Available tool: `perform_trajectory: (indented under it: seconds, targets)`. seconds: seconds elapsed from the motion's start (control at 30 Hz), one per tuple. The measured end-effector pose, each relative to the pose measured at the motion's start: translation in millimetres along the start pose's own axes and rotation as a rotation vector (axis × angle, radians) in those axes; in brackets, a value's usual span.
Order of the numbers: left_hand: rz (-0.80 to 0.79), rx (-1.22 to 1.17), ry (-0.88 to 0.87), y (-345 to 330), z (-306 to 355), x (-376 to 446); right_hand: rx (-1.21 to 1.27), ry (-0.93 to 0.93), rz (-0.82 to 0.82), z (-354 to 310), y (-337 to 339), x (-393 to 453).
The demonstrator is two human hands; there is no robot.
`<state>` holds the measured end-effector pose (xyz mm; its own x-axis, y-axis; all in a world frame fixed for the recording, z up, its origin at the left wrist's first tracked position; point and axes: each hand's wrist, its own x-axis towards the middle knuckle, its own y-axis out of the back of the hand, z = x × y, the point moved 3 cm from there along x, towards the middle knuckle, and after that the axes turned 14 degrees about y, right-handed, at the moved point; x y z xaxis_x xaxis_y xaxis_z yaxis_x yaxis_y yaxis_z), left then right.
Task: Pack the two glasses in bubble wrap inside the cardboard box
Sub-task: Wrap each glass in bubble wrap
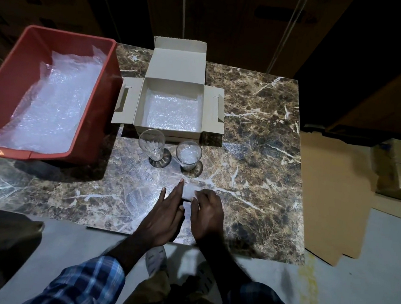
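Note:
Two clear glasses stand upright on the marble table [257,133], just in front of the open cardboard box [169,130]. The left glass [152,144] is empty; the right glass [188,154] has bubble wrap stuffed inside. A bubble wrap layer [172,112] lines the box floor. Nearer the front edge, a transparent bubble wrap sheet [189,192] lies flat. My left hand [164,212] rests on it with straight fingers. My right hand [207,213] has curled fingers pinching a fold of that sheet.
A red plastic bin [2,88] holding more bubble wrap [52,103] sits at the table's left. Flattened cardboard [333,189] and stacked boxes lie on the floor to the right. Dark cartons stand behind the table.

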<state>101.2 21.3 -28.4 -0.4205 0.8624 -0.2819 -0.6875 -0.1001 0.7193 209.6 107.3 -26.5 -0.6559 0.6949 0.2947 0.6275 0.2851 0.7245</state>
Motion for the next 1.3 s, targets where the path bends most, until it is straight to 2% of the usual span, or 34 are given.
perform_trajectory:
  seconds: [0.1,0.27,0.37,0.47,0.67,0.77,0.9,1.1,1.2,1.3]
  targets:
    - [0.091,0.038,-0.057,4.4,-1.7,-2.0,0.063,-0.010,-0.031,0.0,-3.9,1.7]
    - [0.230,0.358,-0.160,6.8,-7.3,-5.0,-0.054,0.039,-0.038,0.1,-3.8,2.6]
    - [0.267,0.470,-0.143,8.8,-6.1,-6.2,-0.094,0.031,-0.048,-1.6,-2.7,5.3]
    - [0.295,0.468,-0.135,11.2,-9.0,-5.6,-0.079,-0.004,-0.028,-7.5,2.4,10.7]
    - [0.470,0.255,-0.229,31.0,7.2,-0.7,-0.053,-0.074,-0.048,-9.2,2.5,15.2]
    - [0.395,0.164,-0.175,30.7,9.9,6.6,-0.057,-0.110,-0.081,-9.4,1.3,17.8]
    - [0.371,0.208,-0.045,33.4,10.0,17.7,-0.040,-0.238,-0.143,-9.9,5.0,21.1]
    - [0.296,0.253,-0.106,38.5,14.3,23.5,-0.089,-0.392,-0.274,-6.2,8.8,22.8]
    - [0.242,0.222,-0.146,38.0,12.8,27.6,0.017,-0.491,-0.206,-4.6,11.4,25.7]
    - [0.159,0.185,-0.113,34.2,14.5,29.9,0.126,-0.483,-0.110,-4.7,11.8,26.1]
